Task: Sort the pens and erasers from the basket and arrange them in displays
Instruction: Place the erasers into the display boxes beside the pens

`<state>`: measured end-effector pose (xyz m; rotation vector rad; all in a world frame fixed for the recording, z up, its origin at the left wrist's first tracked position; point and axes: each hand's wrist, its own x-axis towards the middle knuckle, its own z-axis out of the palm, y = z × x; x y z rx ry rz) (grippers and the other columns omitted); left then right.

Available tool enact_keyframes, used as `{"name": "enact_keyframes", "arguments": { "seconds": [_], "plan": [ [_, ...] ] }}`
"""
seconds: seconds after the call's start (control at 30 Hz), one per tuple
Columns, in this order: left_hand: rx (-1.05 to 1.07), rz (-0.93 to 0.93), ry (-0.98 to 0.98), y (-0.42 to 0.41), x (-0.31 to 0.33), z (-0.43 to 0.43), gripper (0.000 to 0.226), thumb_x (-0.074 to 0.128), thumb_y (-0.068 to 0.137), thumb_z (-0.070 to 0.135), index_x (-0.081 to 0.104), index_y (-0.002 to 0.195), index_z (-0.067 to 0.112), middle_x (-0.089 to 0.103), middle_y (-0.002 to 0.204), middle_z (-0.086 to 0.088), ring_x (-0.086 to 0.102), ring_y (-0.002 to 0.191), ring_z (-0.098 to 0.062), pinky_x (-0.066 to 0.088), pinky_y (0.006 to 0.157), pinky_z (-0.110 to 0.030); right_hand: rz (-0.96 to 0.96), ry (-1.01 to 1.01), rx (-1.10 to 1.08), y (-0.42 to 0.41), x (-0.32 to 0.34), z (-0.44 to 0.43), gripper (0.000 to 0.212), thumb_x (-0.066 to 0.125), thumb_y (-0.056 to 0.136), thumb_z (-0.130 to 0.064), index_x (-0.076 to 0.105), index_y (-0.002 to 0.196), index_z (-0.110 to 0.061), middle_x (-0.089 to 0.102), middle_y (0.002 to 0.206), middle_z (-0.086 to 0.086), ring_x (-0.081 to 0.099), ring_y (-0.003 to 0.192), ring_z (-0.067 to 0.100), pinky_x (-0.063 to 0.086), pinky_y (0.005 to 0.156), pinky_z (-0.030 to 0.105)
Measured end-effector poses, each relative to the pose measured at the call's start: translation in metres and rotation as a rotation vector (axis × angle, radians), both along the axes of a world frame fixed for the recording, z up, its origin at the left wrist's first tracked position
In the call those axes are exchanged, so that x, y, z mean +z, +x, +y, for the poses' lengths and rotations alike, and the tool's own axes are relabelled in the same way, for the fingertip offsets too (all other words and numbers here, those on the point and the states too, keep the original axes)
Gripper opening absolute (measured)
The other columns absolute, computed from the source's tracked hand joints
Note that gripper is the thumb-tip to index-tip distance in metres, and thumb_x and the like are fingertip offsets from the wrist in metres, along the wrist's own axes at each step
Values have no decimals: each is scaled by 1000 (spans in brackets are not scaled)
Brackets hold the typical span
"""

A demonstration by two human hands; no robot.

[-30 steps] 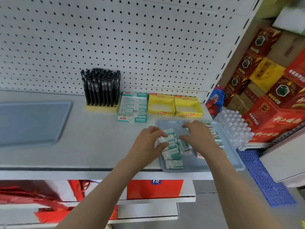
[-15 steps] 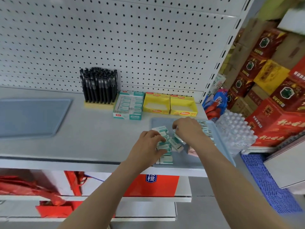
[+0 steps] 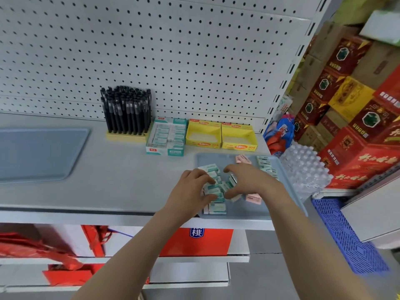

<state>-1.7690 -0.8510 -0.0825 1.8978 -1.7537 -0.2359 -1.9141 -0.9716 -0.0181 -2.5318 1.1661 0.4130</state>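
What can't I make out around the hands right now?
Head view only:
Teal erasers between the left hand and right hand: count hidden by fingers.
Whether either hand grips one: fingertips hidden.
Wrapper print: too small.
Blue tray at left: cut off by the frame edge.

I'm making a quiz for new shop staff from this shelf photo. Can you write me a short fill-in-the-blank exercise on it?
1. The pens standing upright are all ____.
2. Right of the teal eraser box stand ____ empty yellow boxes.
3. The left hand and the right hand grip teal-wrapped erasers in the tray; a few other erasers there are ____.

Missing words: black; two; pink.
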Motion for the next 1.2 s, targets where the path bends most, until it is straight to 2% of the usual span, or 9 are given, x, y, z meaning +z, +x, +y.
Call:
{"name": "enact_keyframes", "arguments": {
  "seconds": [0.17, 0.53, 0.67, 0.77, 0.87, 0.97, 1.03, 1.1, 1.2],
  "plan": [
    [7, 6, 8, 1, -4, -1, 40, 70, 84, 42, 63, 121, 27, 51, 130, 8, 39, 116, -12, 38, 95, -23, 10, -2, -19, 2, -6, 3, 61, 78, 74, -45, 56, 124, -18, 59, 119, 4, 55, 101, 19, 41, 72, 28],
    [13, 24, 0, 2, -5, 0, 40, 70, 84, 42, 62, 121, 28, 51, 130, 9, 38, 118, -11, 40, 97, -23, -92, 59, -35, 2, -5, 1, 53, 87, 65, -34, 57, 107, -22, 58, 110, 1, 59, 92, 19, 56, 73, 37],
    [18, 17, -15, 2, -6, 0, 39, 70, 84, 43, 63, 119, 29, 52, 128, 10, 38, 117, -10, 39, 97, -22, -147, 106, -41, 2, -5, 3, 53, 85, 69, -27, 59, 114, -24, 51, 115, -3, 55, 97, 18, 58, 69, 38],
    [10, 8, -9, 2, -6, 0, 38, 69, 84, 43, 63, 118, 28, 53, 127, 9, 40, 117, -12, 41, 97, -25, -192, 125, -91, 0, -3, 2, 47, 83, 73, -28, 62, 114, -18, 52, 108, -1, 60, 85, 18, 57, 61, 36],
    [55, 18, -62, 0, -2, -5, 43, 67, 84, 48, 64, 119, 25, 58, 123, 7, 45, 116, -15, 39, 97, -27, -381, -12, -200, -2, 1, -3, 38, 73, 83, -36, 63, 113, -16, 57, 111, -3, 57, 94, 17, 48, 78, 32],
    [112, 269, -88, -7, 14, -16, 52, 66, 85, 48, 55, 130, 23, 59, 122, 7, 51, 112, -12, 41, 94, -24, -672, 81, -299, 2, 9, -4, 28, 66, 90, -37, 63, 110, -17, 63, 105, -2, 63, 83, 16, 52, 71, 28],
    [76, 591, 19, -13, 33, -24, 54, 65, 88, 43, 47, 135, 24, 60, 117, 8, 60, 104, -12, 52, 91, -30, -818, 264, -288, 7, 13, 2, 21, 63, 93, -34, 66, 103, -16, 66, 101, 6, 65, 82, 21, 52, 64, 20],
    [32, 907, 114, -16, 44, -29, 48, 65, 91, 30, 46, 134, 19, 63, 109, 4, 68, 96, -18, 57, 86, -33, -860, 314, -268, 11, 11, 6, 20, 55, 98, -34, 68, 102, -19, 68, 98, 6, 64, 92, 24, 55, 76, 28],
    [27, 984, 134, -12, 40, -28, 39, 63, 93, 18, 50, 129, 17, 67, 102, -4, 69, 91, -20, 59, 83, -34, -857, 268, -270, 12, 6, 11, 25, 44, 102, -29, 67, 110, -24, 68, 105, 2, 63, 95, 16, 55, 84, 31]
  ]
}}
